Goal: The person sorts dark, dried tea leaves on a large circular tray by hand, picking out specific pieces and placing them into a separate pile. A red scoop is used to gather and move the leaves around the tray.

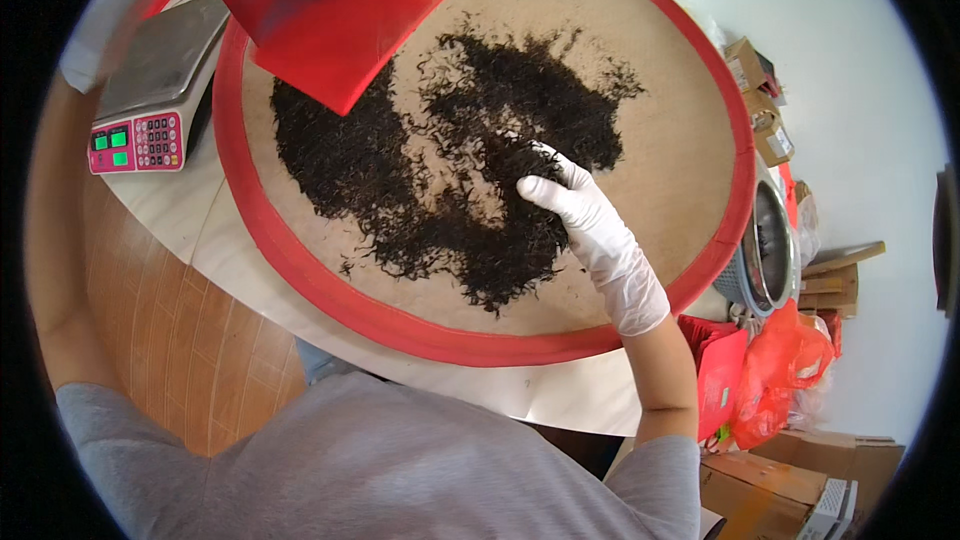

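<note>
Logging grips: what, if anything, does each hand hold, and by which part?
The right hand touches the dark shreds, but a grip cannot be told. The left hand is blurred; whether and where it holds the red container is unclear.

Table: round tray + scale on top

Pale table (570, 390), curved edge in the fisheye view. Big round tray (470, 348) sits on it: tan base, red rim, takes up most of the visible top. Loose dark strands (510, 240) lie in uneven patches on the tray base, tan showing between. Scale (155, 65) just left of tray, metal platform, pink keypad panel, green displays lit.
</note>
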{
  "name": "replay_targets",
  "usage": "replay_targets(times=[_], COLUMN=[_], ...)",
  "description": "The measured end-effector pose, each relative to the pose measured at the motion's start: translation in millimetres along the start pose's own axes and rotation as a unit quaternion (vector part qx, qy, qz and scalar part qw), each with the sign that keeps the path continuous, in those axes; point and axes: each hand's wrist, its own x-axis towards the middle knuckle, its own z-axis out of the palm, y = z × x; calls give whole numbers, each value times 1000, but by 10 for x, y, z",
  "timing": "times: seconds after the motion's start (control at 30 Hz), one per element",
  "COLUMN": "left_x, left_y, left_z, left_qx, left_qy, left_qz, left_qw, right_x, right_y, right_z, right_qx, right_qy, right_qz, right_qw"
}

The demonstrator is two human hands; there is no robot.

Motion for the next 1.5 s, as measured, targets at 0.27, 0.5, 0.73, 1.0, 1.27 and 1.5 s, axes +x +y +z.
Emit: replay_targets(times=[0.27, 0.5, 0.73, 1.0, 1.27, 1.5], left_x=[424, 413, 421, 491, 464, 360], left_y=[-160, 398, 423, 176, 50, -469], left_z=[788, 846, 902, 669, 725, 841], left_qx=[145, 155, 195, -43, 14, -155], left_qy=[149, 23, 37, -54, -79, 54], left_qz=[91, 30, 122, 16, 123, 184], left_qw=[974, 987, 972, 997, 989, 969], right_x=[0, 7, 313, 434, 485, 600], right_y=[-539, -1490, -1833, -1487, -1524, -1827], right_z=[-235, -205, 485, 432, 211, 689], right_qx=[277, 326, 313, 96, -347, -827], right_qy=[78, 60, 90, 14, -47, 57], right_qz=[-42, -205, -238, -244, -203, -83], right_qw=[957, 921, 915, 965, 914, 553])
